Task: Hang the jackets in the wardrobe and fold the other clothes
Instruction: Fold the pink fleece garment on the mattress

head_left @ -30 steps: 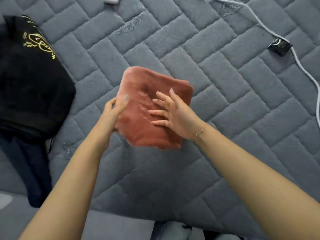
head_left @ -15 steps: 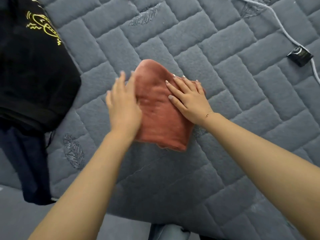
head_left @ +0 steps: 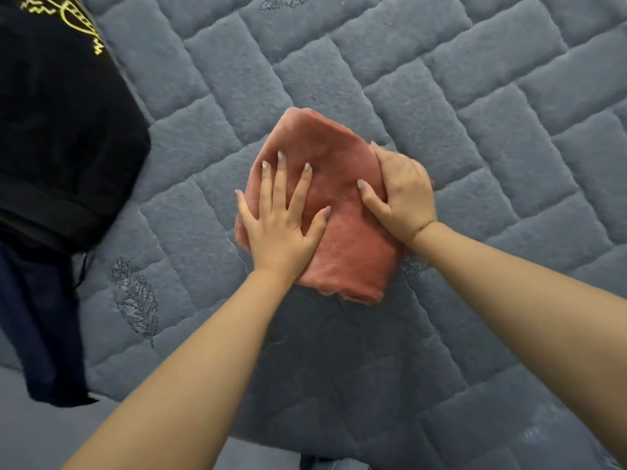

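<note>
Folded pink cloth [head_left: 342, 212] lies flat on the grey quilted bedcover [head_left: 475, 137], right in the middle of the view, and both hands are on it. That cover is plush, stitched into brick-like blocks, with a small embroidered feather [head_left: 134, 300] down at the near left. Off to the left a black garment [head_left: 61, 123] with yellow print sits on the cover, and a dark navy piece [head_left: 40, 334] hangs over the bed's near edge beneath it.

Now the hands. Left hand [head_left: 281, 218] is spread wide, palm down, fingers [head_left: 281, 184] straight and fanned apart, pressing on the cloth's left half with the thumb angled out toward the centre. Right hand [head_left: 403, 195] sits at the cloth's right edge, fingers curled over and round that edge, thumb lying on top of the fabric, gripping it. A thin bracelet [head_left: 424, 227] shows at that wrist. Both forearms reach in from the bottom of the frame.
</note>
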`<state>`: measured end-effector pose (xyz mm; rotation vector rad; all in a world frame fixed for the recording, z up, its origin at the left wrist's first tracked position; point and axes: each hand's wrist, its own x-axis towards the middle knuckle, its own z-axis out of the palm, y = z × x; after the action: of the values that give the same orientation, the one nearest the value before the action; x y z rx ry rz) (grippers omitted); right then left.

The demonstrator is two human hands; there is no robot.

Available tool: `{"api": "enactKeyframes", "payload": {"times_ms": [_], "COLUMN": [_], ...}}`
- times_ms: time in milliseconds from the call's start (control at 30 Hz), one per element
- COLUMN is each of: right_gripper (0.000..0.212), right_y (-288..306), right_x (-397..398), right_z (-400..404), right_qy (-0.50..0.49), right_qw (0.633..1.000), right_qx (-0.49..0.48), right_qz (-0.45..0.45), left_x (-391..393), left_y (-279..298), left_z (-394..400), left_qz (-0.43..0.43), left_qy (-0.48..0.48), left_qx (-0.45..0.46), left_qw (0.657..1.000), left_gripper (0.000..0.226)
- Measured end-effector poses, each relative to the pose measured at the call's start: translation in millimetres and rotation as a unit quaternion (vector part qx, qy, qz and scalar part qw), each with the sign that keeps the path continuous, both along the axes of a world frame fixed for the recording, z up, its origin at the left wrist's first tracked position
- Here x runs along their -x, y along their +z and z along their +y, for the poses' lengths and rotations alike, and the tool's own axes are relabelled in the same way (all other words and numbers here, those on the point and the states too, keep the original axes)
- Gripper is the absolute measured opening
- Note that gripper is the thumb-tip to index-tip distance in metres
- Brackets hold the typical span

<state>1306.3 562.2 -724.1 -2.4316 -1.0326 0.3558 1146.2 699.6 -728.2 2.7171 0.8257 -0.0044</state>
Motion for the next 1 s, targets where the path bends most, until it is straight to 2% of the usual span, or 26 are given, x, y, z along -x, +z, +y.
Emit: {"api": "enactKeyframes", "payload": {"times_ms": [67, 133, 200, 233, 300, 333, 367, 400, 433, 467, 500, 533, 567, 667, 700, 767, 867, 933, 1000], "right_gripper": [0.057, 0.041, 0.029, 0.026, 0.035, 0.041, 0.046, 0.049, 0.051, 0.052, 0.053, 0.053, 0.053, 0.05, 0.049, 0.047, 0.047, 0.045, 0.043], "right_y": [6, 12, 17, 19, 24, 28, 34, 39, 45, 50, 56, 61, 65, 72, 73, 73, 72, 75, 79], "right_x": [-6, -8, -3, 1, 10, 14, 18, 24, 31, 42, 54, 68, 83, 122, 133, 153, 183, 198, 207], "right_z": [-6, -16, -23, -24, -24, -24, -25, -27, -30, -34, -40, -46, -53, -79, -89, -115, -165, -197, -224], "right_qy": [-0.046, -0.107, -0.149, -0.17, -0.218, -0.241, -0.26, -0.273, -0.281, -0.286, -0.289, -0.293, -0.298, -0.323, -0.333, -0.352, -0.347, -0.336, -0.316], "right_qw": [0.995, 0.984, 0.973, 0.963, 0.94, 0.928, 0.919, 0.912, 0.905, 0.899, 0.894, 0.888, 0.88, 0.854, 0.846, 0.834, 0.837, 0.844, 0.859], "right_qx": [-0.058, -0.108, -0.113, -0.118, -0.145, -0.156, -0.165, -0.172, -0.18, -0.187, -0.192, -0.197, -0.204, -0.229, -0.232, -0.228, -0.195, -0.163, -0.132], "right_qz": [0.067, 0.096, 0.138, 0.171, 0.221, 0.235, 0.245, 0.253, 0.263, 0.273, 0.284, 0.295, 0.309, 0.338, 0.346, 0.36, 0.376, 0.385, 0.382], "left_x": [3, 6, 10, 14, 31, 42, 55, 68, 78, 84, 88, 90, 92, 96, 99, 112, 143, 164, 176], "left_y": [8, 19, 35, 44, 62, 70, 77, 83, 88, 90, 92, 91, 90, 83, 83, 84, 86, 90, 94], "left_z": [1, 9, 16, 13, -2, -14, -27, -41, -55, -69, -82, -93, -101, -106, -107, -117, -161, -193, -217], "left_qz": [-0.004, -0.014, -0.03, -0.051, -0.13, -0.179, -0.221, -0.25, -0.266, -0.264, -0.25, -0.233, -0.227, -0.273, -0.271, -0.244, -0.165, -0.11, -0.089], "left_qy": [0.007, 0.002, 0.004, 0.02, 0.113, 0.191, 0.275, 0.356, 0.425, 0.466, 0.475, 0.464, 0.452, 0.478, 0.484, 0.492, 0.523, 0.548, 0.554], "left_qx": [0.03, 0.093, 0.144, 0.139, 0.104, 0.104, 0.137, 0.215, 0.331, 0.45, 0.543, 0.585, 0.585, 0.483, 0.464, 0.441, 0.417, 0.416, 0.434], "left_qw": [1.0, 0.996, 0.989, 0.989, 0.98, 0.96, 0.925, 0.874, 0.8, 0.715, 0.646, 0.623, 0.633, 0.68, 0.691, 0.71, 0.725, 0.717, 0.705], "left_gripper": [0.065, 0.066, 0.067, 0.067, 0.069, 0.071, 0.076, 0.085, 0.097, 0.106, 0.107, 0.103, 0.092, 0.031, 0.022, 0.035, 0.056, 0.063, 0.059]}}
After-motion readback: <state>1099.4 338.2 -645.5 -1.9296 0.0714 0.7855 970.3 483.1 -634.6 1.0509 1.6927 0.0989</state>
